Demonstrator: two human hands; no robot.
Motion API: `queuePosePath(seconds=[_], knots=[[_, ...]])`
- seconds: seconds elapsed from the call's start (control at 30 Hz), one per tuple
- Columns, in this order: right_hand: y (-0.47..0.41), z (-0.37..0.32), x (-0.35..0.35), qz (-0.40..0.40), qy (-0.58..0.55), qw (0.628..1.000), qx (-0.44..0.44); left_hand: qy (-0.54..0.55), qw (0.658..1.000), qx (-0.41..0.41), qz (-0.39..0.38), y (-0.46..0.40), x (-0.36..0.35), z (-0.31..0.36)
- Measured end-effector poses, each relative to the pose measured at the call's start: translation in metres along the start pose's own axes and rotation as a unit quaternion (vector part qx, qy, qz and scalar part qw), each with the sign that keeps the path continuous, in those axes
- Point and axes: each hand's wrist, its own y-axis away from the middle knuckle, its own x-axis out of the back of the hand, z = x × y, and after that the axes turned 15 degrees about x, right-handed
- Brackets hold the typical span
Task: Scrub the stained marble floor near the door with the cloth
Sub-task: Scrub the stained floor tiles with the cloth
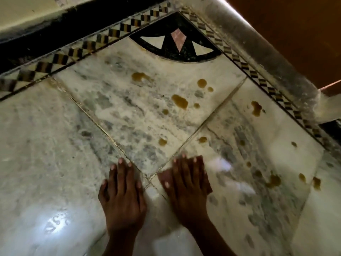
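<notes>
Both hands lie flat on the marble floor (55,145): left hand (122,196) bare, right hand (188,187) pressing a cloth (164,177); brown stains (180,101) ahead.

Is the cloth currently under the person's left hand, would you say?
No, the reddish cloth lies under the flat right hand, while the left hand rests straight on the bare marble floor.

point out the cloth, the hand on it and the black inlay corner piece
reddish-brown cloth (164,177), head view, edge left of the fingers
right hand (186,183), head view, back of the hand
black fan-shaped marble inlay (173,52), head view, dark lower band
</notes>
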Motion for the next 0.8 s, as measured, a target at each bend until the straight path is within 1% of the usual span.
queuePosePath(seconds=[0.03,0.07,0.1,0.13,0.17,0.2,0.23,0.27,0.3,0.33,0.37,0.4,0.43,0.47,0.5,0.53,0.57,0.6,0.63,0.67,0.7,0.73,0.77,0.8], knots=[[0.018,0.003,0.003,-0.004,-0.002,1.000,0.021,0.000,1.000,0.001,0.011,0.000,0.000,0.000],[0.029,0.012,0.003,-0.004,0.003,1.000,0.010,-0.003,1.000,0.000,0.022,0.001,-0.001,0.000],[0.031,0.023,0.003,0.002,0.013,0.999,-0.041,-0.005,0.999,-0.003,0.031,0.003,-0.002,0.000],[0.016,0.034,0.001,0.012,0.024,0.993,-0.117,-0.005,0.999,-0.010,0.047,0.002,-0.004,0.000],[-0.006,0.041,-0.004,0.032,0.035,0.977,-0.206,-0.004,0.998,-0.016,0.061,0.002,-0.007,0.000],[-0.037,0.044,-0.008,0.068,0.030,0.953,-0.295,-0.006,0.997,-0.020,0.074,0.000,-0.009,0.001],[-0.068,0.042,-0.012,0.099,0.006,0.932,-0.349,-0.009,0.997,-0.019,0.078,-0.002,-0.011,0.000],[-0.096,0.038,-0.014,0.113,0.001,0.927,-0.358,-0.008,0.996,-0.016,0.083,-0.002,-0.011,0.000],[-0.114,0.028,-0.016,0.119,0.011,0.938,-0.326,-0.009,0.996,-0.012,0.089,-0.003,-0.010,0.002],[-0.119,0.016,-0.017,0.114,0.023,0.961,-0.249,-0.015,0.995,-0.012,0.095,-0.003,-0.009,0.002],[-0.109,0.004,-0.016,0.085,0.026,0.984,-0.152,-0.022,0.995,-0.016,0.096,-0.002,-0.008,0.003],[-0.091,-0.005,-0.011,0.051,0.021,0.997,-0.044,-0.024,0.995,-0.020,0.095,-0.001,-0.007,0.004],[-0.070,-0.007,-0.003,0.036,0.017,0.998,0.040,-0.021,0.995,-0.021,0.091,0.000,-0.005,0.005],[-0.052,0.000,0.001,0.023,0.011,0.995,0.092,-0.022,0.996,-0.016,0.086,-0.001,-0.004,0.005],[-0.037,0.012,0.001,0.014,0.014,0.994,0.105,-0.025,0.997,-0.010,0.078,-0.002,-0.005,0.007],[-0.029,0.023,-0.001,0.018,0.021,0.997,0.071,-0.027,0.997,-0.005,0.069,-0.003,-0.004,0.005],[-0.030,0.033,-0.003,0.027,0.029,0.999,-0.003,-0.023,0.998,-0.001,0.060,-0.003,-0.004,0.006],[-0.039,0.038,-0.006,0.040,0.031,0.993,-0.102,-0.016,0.999,0.007,0.052,-0.001,-0.004,0.006],[-0.061,0.035,-0.011,0.066,0.034,0.978,-0.193,-0.013,0.999,0.011,0.049,-0.003,-0.004,0.004],[-0.088,0.029,-0.015,0.092,0.034,0.961,-0.258,-0.009,0.999,0.011,0.049,-0.002,-0.004,0.005],[-0.120,0.020,-0.019,0.112,0.011,0.950,-0.290,-0.007,0.999,0.007,0.053,-0.004,-0.004,0.004],[-0.148,0.011,-0.023,0.123,-0.008,0.950,-0.286,-0.006,0.999,0.002,0.052,-0.004,-0.005,0.004],[-0.168,0.004,-0.026,0.121,-0.014,0.961,-0.247,-0.009,0.999,0.001,0.048,-0.004,-0.005,0.005],[-0.178,-0.006,-0.028,0.098,-0.016,0.978,-0.181,-0.013,0.999,0.002,0.042,-0.004,-0.005,0.002]])
